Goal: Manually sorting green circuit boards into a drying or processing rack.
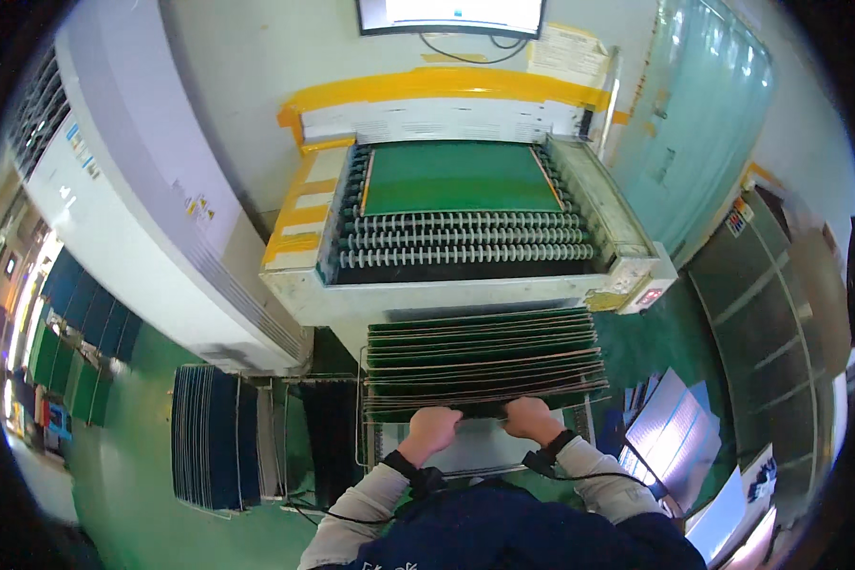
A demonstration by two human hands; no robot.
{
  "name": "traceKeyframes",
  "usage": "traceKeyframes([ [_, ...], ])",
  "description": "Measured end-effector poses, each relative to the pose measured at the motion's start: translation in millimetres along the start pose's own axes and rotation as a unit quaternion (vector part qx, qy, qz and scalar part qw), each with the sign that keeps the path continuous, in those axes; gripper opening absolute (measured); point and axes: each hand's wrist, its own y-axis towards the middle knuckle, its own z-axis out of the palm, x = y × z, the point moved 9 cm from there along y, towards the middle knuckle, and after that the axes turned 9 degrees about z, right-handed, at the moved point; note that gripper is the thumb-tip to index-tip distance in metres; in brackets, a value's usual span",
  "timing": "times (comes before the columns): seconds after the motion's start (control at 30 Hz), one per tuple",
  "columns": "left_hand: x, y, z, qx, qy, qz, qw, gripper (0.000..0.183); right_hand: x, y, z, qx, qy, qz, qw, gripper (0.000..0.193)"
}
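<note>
Right in front of me stands a wire rack [362, 418] packed with several thin green panels [480, 356] on edge, their upper edges running left to right. My left hand [431, 429] is closed at the near side of the stack, left of its middle. Level with it, my right hand [532, 420] is also closed there, a short gap away. The fingertips curl out of sight, so whether they grip the rack or its nearest panel cannot be made out. Beyond the rack, a green panel [461, 180] lies flat on the rollers [465, 237] of a conveyor machine [446, 293].
A rack of dark blue panels [214, 437] stands to the left, beside a tall white cabinet [152, 218]. Shiny flat sheets [674, 427] lean at the right, near a grey panelled board [765, 323]. A monitor [451, 14] hangs above the machine. Black cords [589, 476] trail from both wrists.
</note>
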Motion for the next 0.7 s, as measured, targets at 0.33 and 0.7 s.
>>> traceKeyframes([
  [0.33, -3, -13, 5, -0.040, -0.029, -0.021, 0.999, 0.012, 27, 4, 4, -0.037, -0.004, -0.123, 0.992, 0.025],
  [0.7, 62, -164, -50, -0.435, -0.108, -0.303, 0.841, 0.024, 24, 7, 4, -0.062, -0.008, -0.138, 0.988, 0.030],
])
